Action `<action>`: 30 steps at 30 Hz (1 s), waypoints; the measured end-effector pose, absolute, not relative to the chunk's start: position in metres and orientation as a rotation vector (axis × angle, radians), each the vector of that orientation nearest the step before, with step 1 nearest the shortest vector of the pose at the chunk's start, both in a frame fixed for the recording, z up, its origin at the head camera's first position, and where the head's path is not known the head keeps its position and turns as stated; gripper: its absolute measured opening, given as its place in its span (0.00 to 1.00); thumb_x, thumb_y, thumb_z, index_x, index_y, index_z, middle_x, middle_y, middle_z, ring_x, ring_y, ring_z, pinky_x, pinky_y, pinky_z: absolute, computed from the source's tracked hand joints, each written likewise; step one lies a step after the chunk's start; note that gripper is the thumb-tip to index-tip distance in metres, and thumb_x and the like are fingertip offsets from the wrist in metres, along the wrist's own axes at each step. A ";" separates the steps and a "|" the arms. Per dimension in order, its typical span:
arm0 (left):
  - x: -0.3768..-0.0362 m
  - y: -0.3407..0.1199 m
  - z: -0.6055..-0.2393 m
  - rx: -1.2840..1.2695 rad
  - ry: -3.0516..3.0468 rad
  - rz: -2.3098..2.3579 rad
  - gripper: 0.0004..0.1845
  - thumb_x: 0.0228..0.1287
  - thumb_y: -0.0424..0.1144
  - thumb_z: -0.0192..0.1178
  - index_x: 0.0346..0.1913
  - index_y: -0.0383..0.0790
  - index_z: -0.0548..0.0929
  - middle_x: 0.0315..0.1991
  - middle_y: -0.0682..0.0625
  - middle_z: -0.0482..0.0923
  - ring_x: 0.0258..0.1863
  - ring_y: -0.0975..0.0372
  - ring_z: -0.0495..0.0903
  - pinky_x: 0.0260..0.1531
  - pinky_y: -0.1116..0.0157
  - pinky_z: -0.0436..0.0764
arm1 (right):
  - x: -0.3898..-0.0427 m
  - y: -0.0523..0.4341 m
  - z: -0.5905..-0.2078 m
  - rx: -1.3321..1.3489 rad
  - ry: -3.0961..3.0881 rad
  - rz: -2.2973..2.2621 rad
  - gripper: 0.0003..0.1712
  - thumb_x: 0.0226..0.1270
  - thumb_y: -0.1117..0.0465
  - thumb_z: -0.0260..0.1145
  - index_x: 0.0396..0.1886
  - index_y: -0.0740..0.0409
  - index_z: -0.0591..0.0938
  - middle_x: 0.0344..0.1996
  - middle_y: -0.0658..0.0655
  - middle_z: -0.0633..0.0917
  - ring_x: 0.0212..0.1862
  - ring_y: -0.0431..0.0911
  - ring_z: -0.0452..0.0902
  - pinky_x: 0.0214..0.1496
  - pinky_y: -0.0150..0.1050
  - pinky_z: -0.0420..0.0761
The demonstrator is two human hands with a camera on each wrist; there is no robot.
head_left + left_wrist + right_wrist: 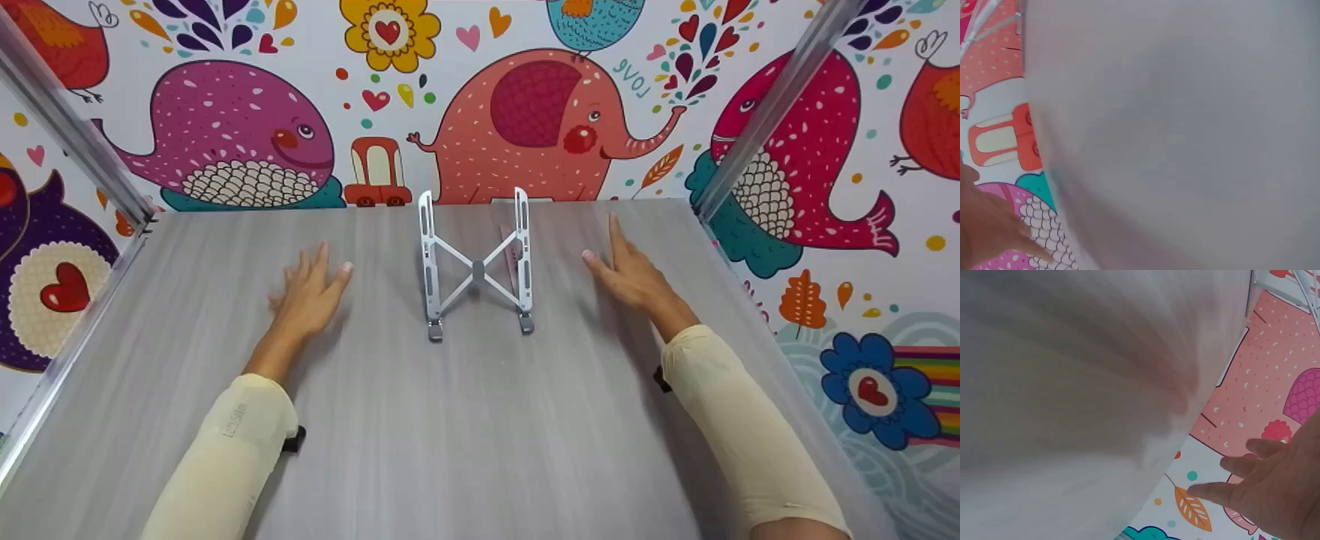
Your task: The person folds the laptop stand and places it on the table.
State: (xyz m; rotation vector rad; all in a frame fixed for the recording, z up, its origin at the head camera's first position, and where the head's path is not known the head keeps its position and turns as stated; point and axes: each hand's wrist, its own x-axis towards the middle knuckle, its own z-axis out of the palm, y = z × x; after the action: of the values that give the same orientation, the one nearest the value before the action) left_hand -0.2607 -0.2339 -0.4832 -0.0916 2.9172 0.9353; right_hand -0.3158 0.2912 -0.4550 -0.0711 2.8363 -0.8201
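A silver folding laptop stand (478, 271) is spread on the table, its crossed bars meeting at a grey centre joint and grey feet at the near ends of its two rails. To its left, my left hand (306, 298) hovers with fingers spread and holds nothing; the left wrist view catches part of this hand (994, 225) at the lower left. On the stand's other side, my right hand (636, 279) has its index finger and thumb extended, apart from the stand. Its fingers (1213, 493) also appear at lower right in the right wrist view.
A thin pinkish strip (510, 255) lies behind the stand's right rail. The grey wood-grain table (465, 435) ends at a back wall (300, 45) printed with cartoon animals. Metal posts (772, 105) rise at the back corners, and a metal edge (75, 397) runs along the left side.
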 end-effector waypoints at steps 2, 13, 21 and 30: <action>-0.261 -0.229 -0.484 -0.071 2.870 1.052 0.49 0.71 0.75 0.31 0.83 0.51 0.35 0.83 0.38 0.30 0.80 0.32 0.30 0.68 0.24 0.31 | -0.315 0.288 -0.457 -0.065 2.814 -0.881 0.64 0.54 0.12 0.46 0.77 0.24 0.22 0.84 0.55 0.43 0.83 0.63 0.39 0.75 0.74 0.45; -0.259 -0.191 -0.475 -0.087 2.558 1.614 0.44 0.75 0.71 0.37 0.84 0.50 0.45 0.82 0.42 0.52 0.78 0.46 0.62 0.75 0.45 0.64 | -0.311 0.264 -0.473 -0.203 2.854 -1.119 0.55 0.69 0.22 0.48 0.83 0.32 0.31 0.72 0.67 0.72 0.73 0.63 0.68 0.75 0.65 0.63; -0.264 -0.163 -0.471 -0.210 2.355 1.877 0.40 0.77 0.67 0.40 0.83 0.52 0.50 0.78 0.43 0.61 0.68 0.48 0.76 0.63 0.50 0.79 | -0.310 0.242 -0.477 -0.192 2.767 -1.390 0.48 0.72 0.25 0.49 0.83 0.27 0.40 0.61 0.63 0.83 0.58 0.58 0.84 0.67 0.60 0.76; -0.270 -0.139 -0.472 -0.334 2.064 2.153 0.32 0.82 0.57 0.42 0.81 0.49 0.57 0.73 0.40 0.68 0.67 0.45 0.76 0.64 0.47 0.77 | -0.314 0.219 -0.480 -0.087 2.330 -1.799 0.40 0.79 0.32 0.43 0.84 0.36 0.50 0.58 0.69 0.83 0.54 0.65 0.85 0.57 0.58 0.83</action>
State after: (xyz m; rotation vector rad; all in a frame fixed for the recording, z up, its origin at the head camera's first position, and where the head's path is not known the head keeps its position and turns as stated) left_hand -0.2703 -0.1386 -0.4724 -0.3342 2.0642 2.1526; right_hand -0.3143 0.2191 -0.4803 -0.0868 2.3302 -1.7992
